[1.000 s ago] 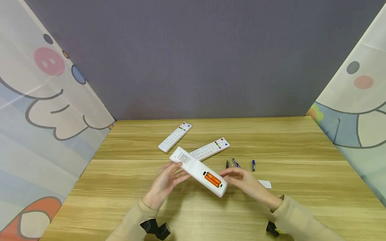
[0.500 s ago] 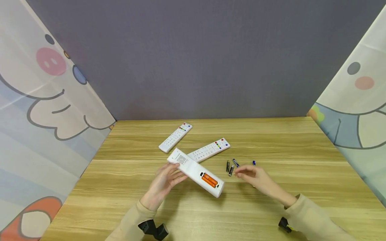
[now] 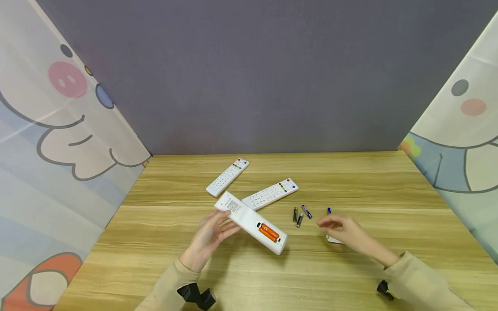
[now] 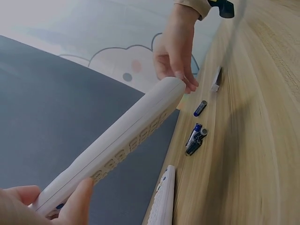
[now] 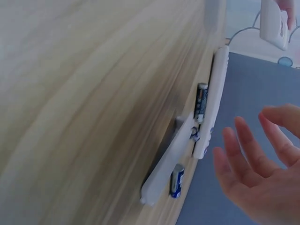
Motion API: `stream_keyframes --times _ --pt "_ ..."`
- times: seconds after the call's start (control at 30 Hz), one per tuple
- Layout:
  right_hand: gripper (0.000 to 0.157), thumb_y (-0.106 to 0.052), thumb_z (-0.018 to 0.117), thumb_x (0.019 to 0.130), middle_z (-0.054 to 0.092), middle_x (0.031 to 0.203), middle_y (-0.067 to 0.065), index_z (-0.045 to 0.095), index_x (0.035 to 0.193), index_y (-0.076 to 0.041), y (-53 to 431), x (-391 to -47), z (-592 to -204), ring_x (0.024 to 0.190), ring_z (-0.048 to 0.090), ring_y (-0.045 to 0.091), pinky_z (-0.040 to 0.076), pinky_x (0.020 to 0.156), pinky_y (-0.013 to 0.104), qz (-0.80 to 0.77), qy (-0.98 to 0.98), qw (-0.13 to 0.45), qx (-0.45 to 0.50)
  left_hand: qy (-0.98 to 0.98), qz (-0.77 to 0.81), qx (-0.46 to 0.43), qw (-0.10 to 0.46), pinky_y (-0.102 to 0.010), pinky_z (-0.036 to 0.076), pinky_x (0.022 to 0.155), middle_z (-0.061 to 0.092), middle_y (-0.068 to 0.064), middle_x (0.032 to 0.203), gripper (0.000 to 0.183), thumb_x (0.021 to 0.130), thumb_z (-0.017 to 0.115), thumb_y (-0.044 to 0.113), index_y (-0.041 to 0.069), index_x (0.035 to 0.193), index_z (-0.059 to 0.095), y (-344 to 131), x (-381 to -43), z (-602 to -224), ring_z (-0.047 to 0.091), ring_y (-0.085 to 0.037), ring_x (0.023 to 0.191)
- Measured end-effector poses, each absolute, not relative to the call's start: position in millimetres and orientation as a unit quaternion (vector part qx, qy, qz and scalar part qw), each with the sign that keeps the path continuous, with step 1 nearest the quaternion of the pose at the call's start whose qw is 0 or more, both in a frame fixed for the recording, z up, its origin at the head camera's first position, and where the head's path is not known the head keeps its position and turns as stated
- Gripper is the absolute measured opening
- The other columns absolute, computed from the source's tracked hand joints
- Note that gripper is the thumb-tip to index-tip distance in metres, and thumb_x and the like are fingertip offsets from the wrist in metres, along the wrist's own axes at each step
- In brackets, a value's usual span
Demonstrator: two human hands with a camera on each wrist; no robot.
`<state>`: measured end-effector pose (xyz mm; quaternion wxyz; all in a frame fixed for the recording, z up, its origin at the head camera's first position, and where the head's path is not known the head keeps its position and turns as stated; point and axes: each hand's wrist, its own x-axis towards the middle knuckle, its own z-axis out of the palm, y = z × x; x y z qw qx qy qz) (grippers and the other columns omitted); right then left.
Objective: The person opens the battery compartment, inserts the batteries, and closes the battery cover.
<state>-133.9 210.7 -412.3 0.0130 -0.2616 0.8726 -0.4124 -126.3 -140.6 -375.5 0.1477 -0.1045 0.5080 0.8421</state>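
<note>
Above worktop (image 3: 249,285), left fingers (image 4: 79,201) pinch remote (image 3: 247,219), orange batteries (image 3: 269,232) apparently seated; right fingers (image 5: 253,147) spread, next move likely calls for cover (image 5: 168,161)

Two orange cylindrical batteries (image 3: 269,232) in our long white plastic remote (image 3: 247,218) | behind it, two white oblong plastic remotes (image 3: 270,194) on our wood-grain table (image 3: 140,242) | right of it, dark cylindrical batteries (image 3: 295,214)

Left hand (image 3: 210,233) grips white remote (image 3: 250,221) at one end, thumb on its back face, fingers under. Right hand (image 3: 346,229) raised, right of remote, well apart, fingers loosely bent. Left forearm (image 3: 169,280), right forearm (image 3: 422,280) sleeved, both nearer the wearer than remote.
</note>
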Motion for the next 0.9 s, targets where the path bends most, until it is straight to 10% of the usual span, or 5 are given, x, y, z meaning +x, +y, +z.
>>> stream_keyframes --times 0.53,0.9 --pt "0.027 -0.009 0.067 0.079 0.063 0.102 0.011 0.062 0.105 -0.001 222.6 -130.8 -417.4 0.091 0.059 0.03 0.054 0.077 0.04 -0.35 0.903 0.063 -0.239 0.518 0.836 -0.102 0.148 -0.039 0.05 0.091 0.057 -0.007 0.105 0.034 0.09 0.045 0.003 -0.001 0.124 0.043 -142.1 -125.5 -375.6 0.061 -0.023 0.092" --pt "0.034 -0.007 0.071 0.075 0.061 0.102 0.013 0.062 0.106 0.001 228.1 -131.2 -421.8 0.086 0.058 0.022 0.053 0.068 0.024 -0.317 0.908 0.071 -0.264 0.518 0.836 -0.102 0.147 -0.04 0.049 0.091 0.057 -0.007 0.104 0.036 0.09 0.044 0.002 -0.003 0.125 0.04 -142.0 -126.2 -373.6 0.062 -0.024 0.092"
